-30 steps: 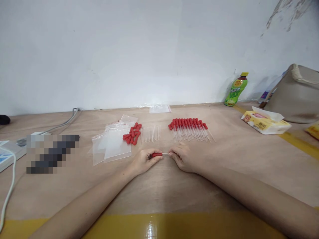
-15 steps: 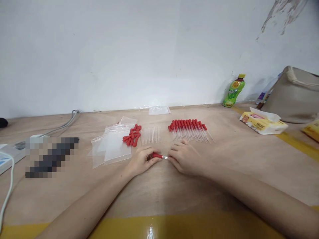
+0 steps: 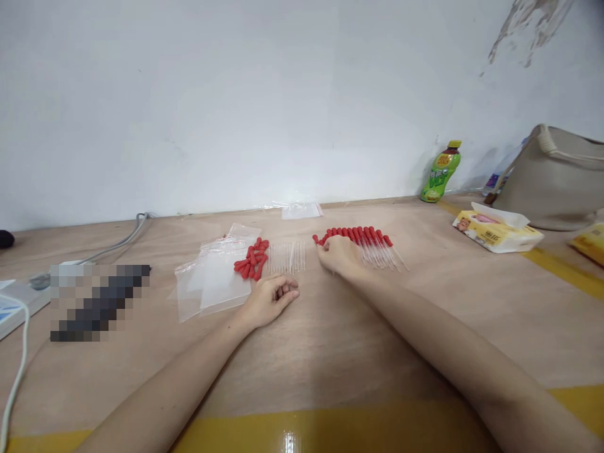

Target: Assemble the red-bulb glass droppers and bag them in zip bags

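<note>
My right hand [image 3: 340,254] is at the left end of a row of glass droppers [image 3: 377,242] with red rubber bulbs. Its fingers pinch a dropper [image 3: 316,239] whose red bulb pokes out past the fingertips; the hand hides its tube. My left hand [image 3: 272,298] rests on the table with nothing in it, fingers loosely curled and the thumb apart. Just beyond it lie a small heap of loose red rubber bulbs [image 3: 252,258] and a row of bare glass tubes [image 3: 287,257].
Clear zip bags [image 3: 221,286] lie left of the bulbs, and another flat bag [image 3: 301,211] is by the wall. Farther right are a green bottle [image 3: 441,172], a yellow tissue pack [image 3: 497,229] and a grey bag [image 3: 561,179]. Cables and a power strip [image 3: 19,302] occupy the left side.
The dropper, earlier held between both hands, has left my left hand. My right hand has carried it forward to the row's left end. My left hand has loosened and stayed nearly in place.
</note>
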{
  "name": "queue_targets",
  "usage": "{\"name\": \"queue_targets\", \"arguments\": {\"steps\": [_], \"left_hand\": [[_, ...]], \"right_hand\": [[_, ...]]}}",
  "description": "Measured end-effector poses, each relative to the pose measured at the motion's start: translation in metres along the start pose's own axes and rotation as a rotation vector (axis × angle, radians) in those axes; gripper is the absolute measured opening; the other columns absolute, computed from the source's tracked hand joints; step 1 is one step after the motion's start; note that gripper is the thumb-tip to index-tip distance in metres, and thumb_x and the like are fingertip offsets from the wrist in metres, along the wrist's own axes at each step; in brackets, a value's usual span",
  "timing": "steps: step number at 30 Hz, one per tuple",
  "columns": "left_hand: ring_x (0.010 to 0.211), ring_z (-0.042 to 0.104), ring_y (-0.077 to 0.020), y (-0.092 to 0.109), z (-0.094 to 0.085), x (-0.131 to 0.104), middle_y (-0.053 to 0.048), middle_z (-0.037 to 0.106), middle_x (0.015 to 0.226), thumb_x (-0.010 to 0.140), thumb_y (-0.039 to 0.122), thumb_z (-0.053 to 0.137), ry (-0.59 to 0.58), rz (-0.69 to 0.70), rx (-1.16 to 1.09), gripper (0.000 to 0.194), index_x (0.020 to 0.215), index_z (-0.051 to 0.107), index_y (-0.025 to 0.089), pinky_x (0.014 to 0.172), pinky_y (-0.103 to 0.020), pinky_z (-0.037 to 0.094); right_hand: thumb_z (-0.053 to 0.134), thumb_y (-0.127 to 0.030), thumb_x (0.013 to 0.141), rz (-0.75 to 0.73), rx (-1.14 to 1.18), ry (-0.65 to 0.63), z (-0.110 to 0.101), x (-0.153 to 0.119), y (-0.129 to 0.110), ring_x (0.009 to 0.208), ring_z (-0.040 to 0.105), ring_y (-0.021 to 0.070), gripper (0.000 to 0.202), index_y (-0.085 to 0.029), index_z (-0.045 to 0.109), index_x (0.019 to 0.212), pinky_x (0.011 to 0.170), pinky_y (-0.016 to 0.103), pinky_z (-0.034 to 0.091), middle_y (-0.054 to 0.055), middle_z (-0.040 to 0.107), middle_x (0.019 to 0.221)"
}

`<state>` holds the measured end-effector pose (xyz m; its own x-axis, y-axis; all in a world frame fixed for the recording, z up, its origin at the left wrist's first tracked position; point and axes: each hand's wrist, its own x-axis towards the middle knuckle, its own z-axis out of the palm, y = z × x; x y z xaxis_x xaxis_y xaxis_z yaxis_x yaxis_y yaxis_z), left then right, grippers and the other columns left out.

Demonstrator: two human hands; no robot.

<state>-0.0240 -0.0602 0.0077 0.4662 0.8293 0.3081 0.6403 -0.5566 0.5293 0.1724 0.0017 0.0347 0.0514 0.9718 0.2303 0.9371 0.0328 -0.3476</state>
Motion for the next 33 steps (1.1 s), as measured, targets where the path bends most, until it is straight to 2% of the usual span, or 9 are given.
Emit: {"name": "queue_targets", "arguments": {"steps": [3,8,15,23,26,28,30,33], "left_hand": [[0.056,0.046,-0.0084,-0.001,0.000,0.000,0.000,0.051,0.069,0.079,0.027,0.053,0.001,-0.001,-0.001,0.018,0.090,0.061,0.015,0.053,-0.020,0.040],[0.056,0.047,-0.0083,-0.001,0.000,0.000,0.000,0.051,0.069,0.079,0.027,0.053,0.000,-0.002,-0.002,0.018,0.090,0.061,0.016,0.053,-0.020,0.040],[0.057,0.047,-0.0086,-0.002,0.000,0.000,0.000,0.051,0.069,0.079,0.028,0.053,0.005,-0.001,-0.004,0.019,0.090,0.061,0.016,0.053,-0.020,0.041],[0.057,0.048,-0.0092,0.001,0.001,-0.001,0.000,0.052,0.068,0.081,0.029,0.051,0.000,0.004,0.047,0.018,0.090,0.060,0.017,0.053,-0.020,0.042],[0.064,0.051,-0.0131,-0.001,-0.004,-0.002,-0.002,0.055,0.072,0.082,0.030,0.049,0.139,0.029,0.237,0.018,0.087,0.060,0.017,0.061,-0.025,0.043],[0.076,0.050,-0.0187,-0.005,-0.013,-0.002,-0.006,0.056,0.078,0.082,0.031,0.048,0.288,0.043,0.486,0.019,0.084,0.060,0.016,0.071,-0.032,0.042],[0.080,0.048,-0.0230,-0.011,-0.024,-0.002,-0.009,0.056,0.081,0.082,0.031,0.046,0.384,0.000,0.718,0.021,0.082,0.061,0.016,0.073,-0.036,0.039],[0.078,0.047,-0.0242,-0.020,-0.035,-0.002,-0.009,0.054,0.079,0.080,0.034,0.048,0.413,-0.081,0.835,0.022,0.077,0.060,0.016,0.069,-0.035,0.038]], "right_hand": [[0.042,-0.033,0.078,0.005,-0.098,0.002,0.012,0.001,-0.011,0.079,0.061,0.0254,0.030,-0.015,0.066,0.081,0.063,0.032,0.042,0.013,0.066,0.081],[0.044,-0.030,0.077,0.017,-0.116,-0.012,0.019,0.005,-0.010,0.078,0.062,0.0259,0.028,-0.014,0.066,0.082,0.062,0.032,0.043,0.015,0.065,0.084],[0.040,-0.032,0.078,0.023,-0.115,-0.008,0.019,0.006,-0.008,0.081,0.061,0.0268,0.030,-0.017,0.065,0.085,0.063,0.034,0.043,0.012,0.065,0.083],[0.044,-0.034,0.076,-0.012,-0.085,-0.076,0.016,0.009,-0.031,0.086,0.060,0.0255,0.029,-0.018,0.065,0.088,0.065,0.032,0.044,0.012,0.065,0.090],[0.050,-0.030,0.073,0.000,-0.088,-0.129,0.018,0.014,-0.039,0.086,0.061,0.0245,0.027,-0.016,0.065,0.090,0.064,0.030,0.044,0.014,0.065,0.092],[0.052,-0.028,0.072,0.007,-0.092,-0.168,0.018,0.017,-0.043,0.086,0.061,0.0239,0.027,-0.015,0.065,0.092,0.065,0.029,0.044,0.015,0.065,0.094],[0.053,-0.026,0.073,0.008,-0.098,-0.204,0.018,0.018,-0.046,0.087,0.061,0.0236,0.026,-0.013,0.064,0.093,0.066,0.029,0.044,0.016,0.064,0.094],[0.052,-0.024,0.074,-0.004,-0.103,-0.243,0.014,0.017,-0.051,0.088,0.061,0.0238,0.025,-0.012,0.064,0.093,0.067,0.029,0.043,0.018,0.064,0.094]]}}
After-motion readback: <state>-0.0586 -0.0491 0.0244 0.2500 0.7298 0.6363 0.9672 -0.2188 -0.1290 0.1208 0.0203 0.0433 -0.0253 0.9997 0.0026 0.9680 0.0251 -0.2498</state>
